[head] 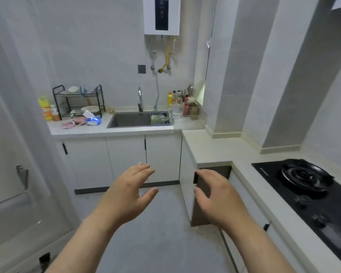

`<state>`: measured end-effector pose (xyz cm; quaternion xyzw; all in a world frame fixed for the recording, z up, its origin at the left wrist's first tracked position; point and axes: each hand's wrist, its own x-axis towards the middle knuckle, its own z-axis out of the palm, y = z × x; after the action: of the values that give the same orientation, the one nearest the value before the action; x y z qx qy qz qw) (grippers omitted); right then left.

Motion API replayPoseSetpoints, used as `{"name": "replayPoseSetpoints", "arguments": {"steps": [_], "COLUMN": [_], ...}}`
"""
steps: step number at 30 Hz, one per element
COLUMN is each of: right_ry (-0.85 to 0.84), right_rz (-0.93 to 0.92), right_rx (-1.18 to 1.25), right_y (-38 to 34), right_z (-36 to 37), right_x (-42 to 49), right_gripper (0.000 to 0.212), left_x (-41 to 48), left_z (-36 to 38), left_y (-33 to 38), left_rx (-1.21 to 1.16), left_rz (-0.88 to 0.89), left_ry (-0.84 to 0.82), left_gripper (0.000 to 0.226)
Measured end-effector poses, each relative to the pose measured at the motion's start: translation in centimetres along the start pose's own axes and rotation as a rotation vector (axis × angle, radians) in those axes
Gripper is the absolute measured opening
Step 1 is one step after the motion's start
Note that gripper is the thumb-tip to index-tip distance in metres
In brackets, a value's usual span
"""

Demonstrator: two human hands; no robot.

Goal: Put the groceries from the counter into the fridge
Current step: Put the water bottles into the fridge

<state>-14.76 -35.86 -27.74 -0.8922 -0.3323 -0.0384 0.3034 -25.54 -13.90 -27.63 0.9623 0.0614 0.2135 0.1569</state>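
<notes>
Hands empty, groceries not yet reached
Pink packets (75, 123) and a blue-and-white pack (94, 120) lie at the counter's (126, 131) left end by the dish rack (79, 101); left hand (130, 192) and right hand (215, 196) hang released, well apart from them — best step closer before grasping.

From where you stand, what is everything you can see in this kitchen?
sink: one, grey, far counter
tap: one, silver, behind the sink
dish rack: one, black, left of the sink
bottles: several, mixed colours, right of the sink
tall pack: one, yellow and orange, counter's left end
wipes pack: one, blue and white, before the rack
hob: one, black, right counter
water heater: one, white, wall above
left hand: open, empty, over the floor
right hand: open, empty, beside it
</notes>
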Motion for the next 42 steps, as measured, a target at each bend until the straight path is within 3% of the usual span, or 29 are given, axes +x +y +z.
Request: {"name": "replayPoseSetpoints", "arguments": {"steps": [10,19,27,42], "right_ry": [0.135,0.266,0.415,0.61], "right_rz": [0.318,0.626,0.875,1.147], "right_rx": [-0.086,-0.234,-0.272,-0.296], "right_y": [7.7,13.9,17.8,26.5], "right_z": [-5.3,-9.0,-14.1,-23.0], "right_x": [-0.4,-5.9,-15.4,-32.4], "right_gripper": [0.051,0.05,0.051,0.052], "left_x": [12.0,17.3,16.4,10.0], "left_z": [7.9,15.5,20.6,26.4], "left_y": [7.2,16.7,29.1,49.8], "left_rx": [-0.163,-0.268,-0.341,-0.466], "left_rz": [0.253,0.575,0.836,1.061], "left_ry": [-0.174,-0.328,-0.454,-0.533], "left_gripper": [0.056,0.055,0.053,0.05]}}
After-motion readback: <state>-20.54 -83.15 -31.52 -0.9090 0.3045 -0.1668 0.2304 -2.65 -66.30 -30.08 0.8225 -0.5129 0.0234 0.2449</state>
